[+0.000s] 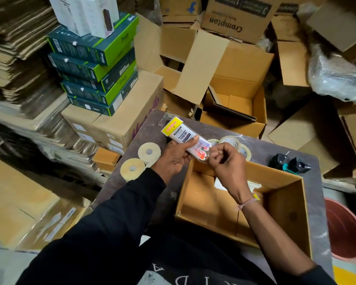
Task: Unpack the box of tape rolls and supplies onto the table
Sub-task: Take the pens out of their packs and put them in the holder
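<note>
Cardboard box (284, 204) sits open on the small grey table (214, 130), its near edge close to the table's front, so a nudge from either forearm could tip it toward the person. Little seems left inside; a pale scrap shows under the right wrist, though I can't tell what it is. Two brown tape rolls (140, 161) crowd the table's left edge, one overhanging, and could roll off if bumped. Clear tape rolls (234, 144) cluster behind the hands. Above the box's far-left corner, the left hand (174, 159) grips a Totem marker pack (185, 136), thumb across its face, while the right hand (226, 161) pinches its lower end; slick plastic might slip and fall back in.
</note>
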